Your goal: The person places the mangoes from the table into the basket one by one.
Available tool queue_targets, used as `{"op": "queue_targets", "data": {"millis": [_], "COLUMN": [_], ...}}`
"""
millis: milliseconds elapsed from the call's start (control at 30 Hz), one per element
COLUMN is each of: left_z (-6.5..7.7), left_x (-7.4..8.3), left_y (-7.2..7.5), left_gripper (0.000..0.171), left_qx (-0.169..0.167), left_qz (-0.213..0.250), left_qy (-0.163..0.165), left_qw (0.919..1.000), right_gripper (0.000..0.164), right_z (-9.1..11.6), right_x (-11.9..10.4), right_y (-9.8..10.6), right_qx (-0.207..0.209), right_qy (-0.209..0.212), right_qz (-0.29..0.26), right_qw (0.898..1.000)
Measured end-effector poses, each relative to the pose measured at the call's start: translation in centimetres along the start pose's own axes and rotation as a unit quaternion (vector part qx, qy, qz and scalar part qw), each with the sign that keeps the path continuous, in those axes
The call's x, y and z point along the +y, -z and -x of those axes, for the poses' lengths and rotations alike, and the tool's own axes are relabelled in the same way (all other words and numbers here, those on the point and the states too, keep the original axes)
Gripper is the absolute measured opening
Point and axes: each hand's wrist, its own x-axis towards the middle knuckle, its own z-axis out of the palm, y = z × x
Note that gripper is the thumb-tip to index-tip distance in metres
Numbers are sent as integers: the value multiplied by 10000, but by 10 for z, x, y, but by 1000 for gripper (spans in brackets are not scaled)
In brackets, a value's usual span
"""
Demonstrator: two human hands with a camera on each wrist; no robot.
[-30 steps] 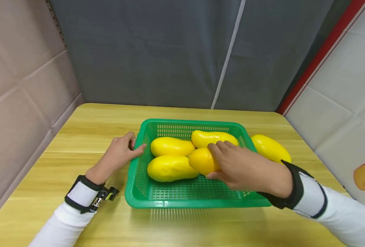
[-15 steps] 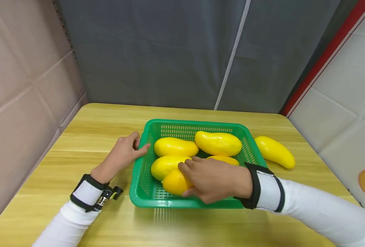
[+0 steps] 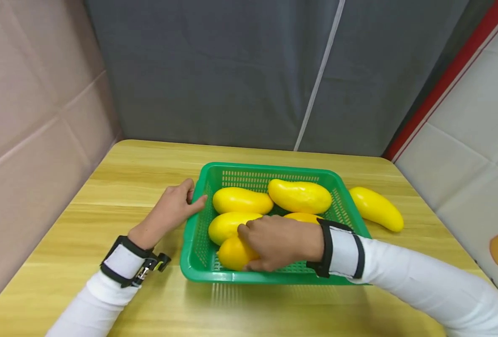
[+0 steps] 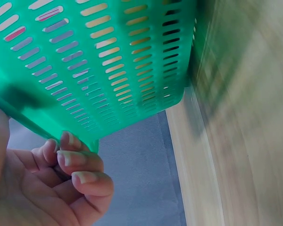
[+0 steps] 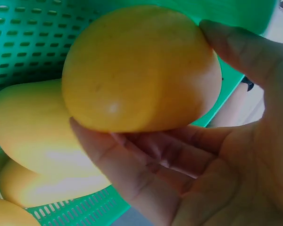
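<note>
My right hand (image 3: pixel 280 241) holds an orange-yellow mango (image 3: pixel 235 253) low at the front left of the green plastic basket (image 3: pixel 206 276). In the right wrist view, thumb and fingers pinch the mango (image 5: pixel 141 70) from opposite sides. My left hand (image 3: pixel 169 210) grips the basket's left rim, its thumb over the top and its fingers (image 4: pixel 92 183) curled outside beneath the edge. Several yellow mangoes lie in the basket: one at back left (image 3: pixel 242 201), one at back right (image 3: pixel 300 196), another at middle left (image 3: pixel 229 227). My right hand partly hides a further mango (image 3: pixel 304 217).
One more yellow mango (image 3: pixel 376 209) lies on the wooden table (image 3: pixel 147 164), just right of the basket. A grey curtain (image 3: pixel 215 84) hangs behind the table. Pale padded walls stand at left (image 3: pixel 34 117) and right (image 3: pixel 455 150).
My right hand has carried the held mango left and toward the front of the basket, lowering it there. The mango behind that hand has come partly into view. My left hand keeps its grip.
</note>
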Motion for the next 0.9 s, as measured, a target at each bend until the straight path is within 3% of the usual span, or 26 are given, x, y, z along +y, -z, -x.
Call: {"op": "queue_targets", "data": {"millis": [233, 567, 900], "left_z": [-2, -3, 0], "left_x": [3, 3, 1], "left_y": [-1, -2, -1], "left_gripper": [30, 30, 31], "left_qx": [-14, 42, 72], "left_qz": [41, 52, 109], "left_qy": [-97, -172, -91], "left_qw": [9999, 9998, 9999], "right_gripper": [55, 63, 64], "right_z": [-3, 0, -1], "right_x": [5, 11, 11], "right_y": [-2, -9, -8], "right_qx": [-1, 94, -242], "right_qy": [-77, 708, 752], "right_qz": [-226, -807, -1083], "right_qw": [9997, 9942, 9910]}}
